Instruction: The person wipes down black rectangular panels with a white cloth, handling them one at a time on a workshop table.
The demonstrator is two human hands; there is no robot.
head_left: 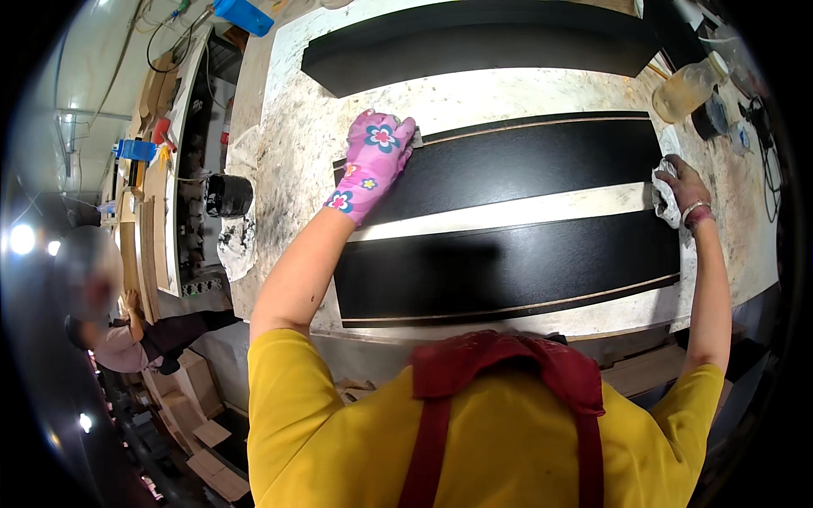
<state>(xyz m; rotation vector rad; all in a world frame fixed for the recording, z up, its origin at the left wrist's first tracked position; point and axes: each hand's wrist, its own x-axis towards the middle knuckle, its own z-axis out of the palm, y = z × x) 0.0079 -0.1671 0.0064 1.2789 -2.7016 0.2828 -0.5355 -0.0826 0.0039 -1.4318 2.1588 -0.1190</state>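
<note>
My left hand [378, 152], in a pink glove with flower prints, is closed at the far edge of a long black board [525, 165]. A small grey piece [417, 139] shows beside its fingers; its kind is hard to make out. A thin light groove runs along that edge. My right hand [688, 186], bare and dark-stained, holds a crumpled white cloth [666, 196] at the board's right end. Nearer to me lies a second black board [508, 267], with a similar light groove along its near edge.
A third long black piece [483, 51] lies at the back of the stained white worktable [292, 161]. A plastic bottle [682, 91] and a dark cup [710, 117] stand at the right. At the left are a black-smeared container [229, 196], shelving and another person [127, 339].
</note>
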